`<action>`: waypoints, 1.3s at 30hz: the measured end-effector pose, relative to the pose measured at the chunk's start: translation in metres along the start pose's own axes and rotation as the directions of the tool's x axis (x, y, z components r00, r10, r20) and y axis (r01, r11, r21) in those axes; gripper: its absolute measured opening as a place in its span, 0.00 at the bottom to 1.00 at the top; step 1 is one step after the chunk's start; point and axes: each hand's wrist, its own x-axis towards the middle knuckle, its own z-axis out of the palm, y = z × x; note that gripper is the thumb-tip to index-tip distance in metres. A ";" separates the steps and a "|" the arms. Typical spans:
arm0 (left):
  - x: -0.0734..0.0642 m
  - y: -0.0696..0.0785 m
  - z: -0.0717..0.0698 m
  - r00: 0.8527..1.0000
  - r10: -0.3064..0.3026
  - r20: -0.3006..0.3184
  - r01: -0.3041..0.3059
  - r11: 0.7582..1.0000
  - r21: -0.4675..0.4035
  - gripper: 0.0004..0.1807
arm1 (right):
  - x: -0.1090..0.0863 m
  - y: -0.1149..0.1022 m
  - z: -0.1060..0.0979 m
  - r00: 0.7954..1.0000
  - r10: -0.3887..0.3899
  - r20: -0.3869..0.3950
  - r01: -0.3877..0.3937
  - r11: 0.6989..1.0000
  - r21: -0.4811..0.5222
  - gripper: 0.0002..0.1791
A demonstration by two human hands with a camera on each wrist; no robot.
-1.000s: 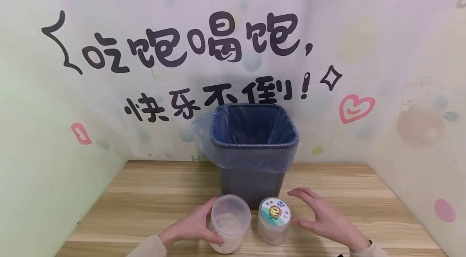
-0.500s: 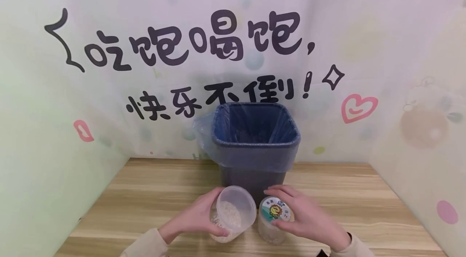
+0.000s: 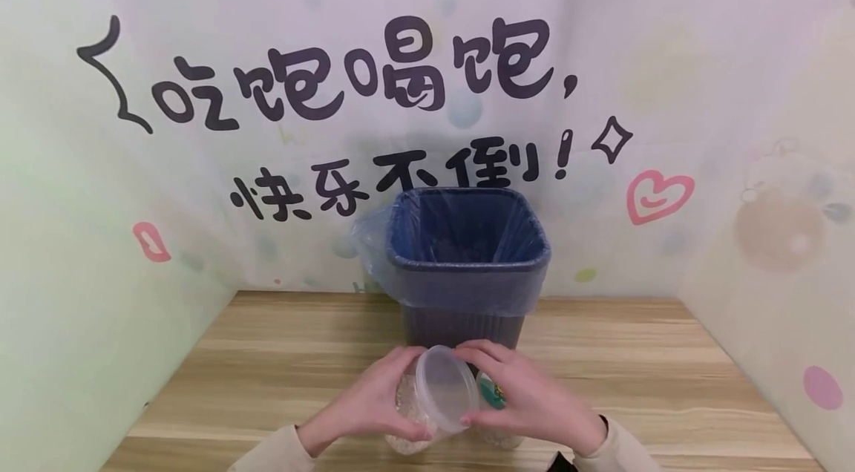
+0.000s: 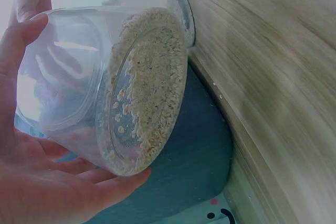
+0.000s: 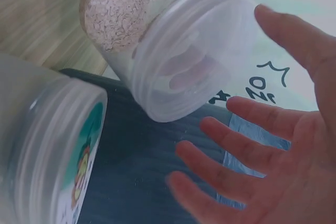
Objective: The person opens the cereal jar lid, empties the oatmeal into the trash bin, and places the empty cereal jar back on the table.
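Note:
My left hand [image 3: 364,401] grips a clear plastic jar [image 3: 449,392] round its side, thumb in front and fingers behind. Tilted over, the jar has its translucent round top facing right; pale flakes like oats [image 4: 157,72] lie against its base in the left wrist view. Beside that top is my right hand [image 3: 537,399], its fingers spread and apart from the jar in the right wrist view [image 5: 268,156]. A second jar [image 3: 492,392], with a green and white sunflower label on its lid, stands upright on the table, largely hidden behind the right hand.
Just behind the jars stands a dark blue waste bin [image 3: 461,323], lined with a translucent blue bag [image 3: 467,286]. The wooden table [image 3: 267,338] ends at a printed backdrop [image 3: 347,4] with dark lettering, and pale side walls flank it.
The left hand has lifted and tilted its jar, turning the top rightward. My right hand has moved left, past the labelled jar, to beside the tilted jar's top.

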 end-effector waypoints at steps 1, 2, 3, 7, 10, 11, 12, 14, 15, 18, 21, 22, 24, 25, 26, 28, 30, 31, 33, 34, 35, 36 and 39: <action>0.000 0.001 0.001 1.000 -0.011 0.005 0.011 1.000 0.013 0.48 | 0.001 -0.001 0.001 1.000 0.008 0.010 -0.008 1.000 0.022 0.37; 0.000 0.003 0.001 1.000 -0.021 0.009 0.021 1.000 0.022 0.48 | 0.001 -0.002 0.001 1.000 0.012 0.016 -0.013 0.999 0.035 0.38; -0.001 0.004 0.001 1.000 -0.029 0.011 0.029 0.999 0.032 0.48 | 0.001 -0.002 0.002 1.000 0.007 0.016 -0.008 0.999 0.044 0.39; -0.002 0.008 0.001 0.999 -0.049 0.004 0.049 0.996 0.069 0.50 | 0.002 -0.003 0.009 0.998 -0.065 -0.016 0.066 0.997 0.038 0.43; -0.003 0.011 0.001 0.999 -0.052 -0.005 0.052 0.994 0.094 0.50 | 0.002 -0.004 0.013 0.992 -0.116 -0.053 0.117 0.993 0.004 0.47; -0.003 0.013 0.002 0.999 -0.049 -0.008 0.049 0.993 0.106 0.50 | 0.002 -0.004 0.015 0.991 -0.119 -0.060 0.119 0.993 -0.006 0.48; -0.004 0.014 0.002 0.999 -0.048 -0.010 0.049 0.992 0.115 0.50 | 0.002 -0.004 0.016 0.990 -0.121 -0.066 0.120 0.993 -0.017 0.49; -0.005 0.017 0.003 0.999 -0.035 -0.010 0.036 0.991 0.130 0.50 | 0.002 -0.004 0.018 0.993 -0.103 -0.065 0.101 0.995 -0.027 0.51; -0.005 0.018 0.003 1.000 -0.028 -0.010 0.029 0.990 0.139 0.50 | 0.002 -0.005 0.019 0.994 -0.092 -0.060 0.091 0.996 -0.026 0.52; -0.006 0.020 0.004 1.000 -0.017 -0.007 0.018 0.987 0.157 0.50 | 0.002 -0.005 0.021 0.996 -0.071 -0.046 0.070 0.997 -0.011 0.53; -0.007 0.020 0.004 1.000 -0.026 0.001 0.025 0.987 0.159 0.49 | 0.002 -0.005 0.022 0.996 -0.074 -0.048 0.074 0.997 -0.009 0.52; -0.007 0.020 0.003 1.000 -0.029 0.008 0.027 0.987 0.157 0.49 | 0.002 -0.005 0.023 0.995 -0.080 -0.050 0.080 0.997 -0.013 0.51; -0.007 0.019 0.003 0.999 -0.036 0.025 0.032 0.990 0.141 0.50 | 0.003 -0.005 0.024 0.994 -0.093 -0.050 0.092 0.996 -0.012 0.51; -0.007 0.018 0.003 0.999 -0.038 0.036 0.033 0.991 0.127 0.50 | 0.004 -0.005 0.024 0.994 -0.098 -0.048 0.098 0.995 -0.006 0.51; -0.007 0.017 0.003 0.998 -0.035 0.047 0.030 0.994 0.107 0.50 | 0.004 -0.005 0.024 0.994 -0.100 -0.043 0.100 0.995 0.005 0.50; -0.007 0.014 0.003 0.997 -0.031 0.069 0.028 0.998 0.051 0.51 | 0.005 -0.005 0.025 0.994 -0.103 -0.036 0.103 0.994 0.020 0.51; -0.007 0.012 0.004 0.997 -0.022 0.079 0.021 1.000 0.014 0.51 | 0.005 -0.005 0.026 0.994 -0.104 -0.033 0.105 0.994 0.028 0.51; -0.007 0.012 0.004 0.996 -0.018 0.082 0.018 1.000 0.000 0.51 | 0.005 -0.006 0.026 0.994 -0.105 -0.032 0.106 0.994 0.027 0.52; -0.007 0.011 0.005 0.996 -0.009 0.083 0.010 1.000 -0.004 0.51 | 0.005 -0.006 0.027 0.992 -0.122 -0.036 0.122 0.993 0.000 0.53; -0.007 0.010 0.005 0.997 -0.004 0.083 0.004 1.000 0.004 0.51 | 0.005 -0.006 0.028 0.990 -0.134 -0.041 0.134 0.991 -0.016 0.53; -0.007 0.010 0.005 0.997 0.003 0.083 -0.004 1.000 0.012 0.51 | 0.005 -0.007 0.028 0.988 -0.148 -0.045 0.147 0.989 -0.030 0.53; -0.007 0.010 0.005 0.996 0.009 0.087 -0.010 1.000 0.015 0.51 | 0.005 -0.007 0.029 0.985 -0.164 -0.050 0.162 0.986 -0.047 0.54; -0.005 0.008 0.003 0.990 0.049 0.131 -0.043 0.998 -0.048 0.48 | 0.005 -0.008 0.029 0.971 -0.233 -0.053 0.229 0.970 -0.080 0.55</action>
